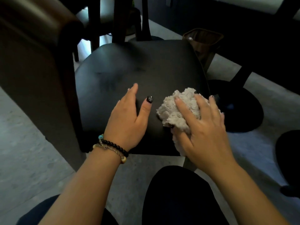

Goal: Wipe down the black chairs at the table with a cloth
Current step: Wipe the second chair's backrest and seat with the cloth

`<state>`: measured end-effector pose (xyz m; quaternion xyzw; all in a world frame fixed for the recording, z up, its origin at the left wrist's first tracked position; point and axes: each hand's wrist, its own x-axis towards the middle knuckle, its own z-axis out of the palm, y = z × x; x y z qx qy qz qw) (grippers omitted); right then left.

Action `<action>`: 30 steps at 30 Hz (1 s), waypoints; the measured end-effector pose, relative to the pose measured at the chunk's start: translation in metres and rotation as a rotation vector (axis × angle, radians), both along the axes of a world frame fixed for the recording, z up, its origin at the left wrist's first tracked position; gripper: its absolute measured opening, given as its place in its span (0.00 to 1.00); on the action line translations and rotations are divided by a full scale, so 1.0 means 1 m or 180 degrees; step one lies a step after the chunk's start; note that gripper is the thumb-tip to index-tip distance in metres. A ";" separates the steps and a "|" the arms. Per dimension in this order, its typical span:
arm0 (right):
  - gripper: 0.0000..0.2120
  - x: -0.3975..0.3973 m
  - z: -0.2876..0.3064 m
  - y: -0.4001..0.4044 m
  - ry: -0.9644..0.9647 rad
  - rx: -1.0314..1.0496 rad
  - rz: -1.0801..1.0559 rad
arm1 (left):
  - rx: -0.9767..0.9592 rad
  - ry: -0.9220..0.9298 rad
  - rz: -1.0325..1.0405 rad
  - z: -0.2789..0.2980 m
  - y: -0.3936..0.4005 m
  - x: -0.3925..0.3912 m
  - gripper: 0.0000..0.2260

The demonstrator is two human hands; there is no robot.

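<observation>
you are partway through one black chair point(139, 75): the cloth point(175, 109) sits bunched on the near right part of the seat, so the wiping looks underway here. i can't tell from the surface how much of the seat is already clean; some faint smudges show toward its middle, which suggests that part is left. the chair's back at the left, brown on the side you see, looks untouched as far as i can judge, and other dark chair legs point(118, 20) stand further back by the table point(259, 26), so more chairs likely wait.

your right hand point(206, 125) presses down on the cloth, its fingers point(185, 109) spread apart and fairly straight over the top, with the thumb tucked against the cloth's near edge. cloth also trails under the palm to the seat's front edge. your left hand point(128, 120) lies on the seat just beside the cloth, not touching it, with fingers straight and together, the thumb splayed out, holding nothing.
</observation>
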<state>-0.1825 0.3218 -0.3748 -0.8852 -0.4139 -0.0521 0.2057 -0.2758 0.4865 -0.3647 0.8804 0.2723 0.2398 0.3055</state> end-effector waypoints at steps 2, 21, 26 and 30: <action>0.28 0.017 0.001 0.006 -0.0085 0.0294 0.0201 | -0.0050 -0.0146 0.0142 -0.003 0.007 0.005 0.29; 0.25 0.069 0.018 0.216 0.0168 -0.0329 0.1774 | 0.0317 -0.0411 0.1446 -0.013 0.031 0.010 0.30; 0.19 0.083 0.015 0.259 0.0090 -0.0166 0.1366 | 0.0470 0.0027 0.1584 -0.014 0.034 0.013 0.33; 0.23 0.105 0.012 0.232 0.0331 -0.0267 0.2521 | 0.0680 0.1073 0.1609 -0.017 0.038 0.021 0.29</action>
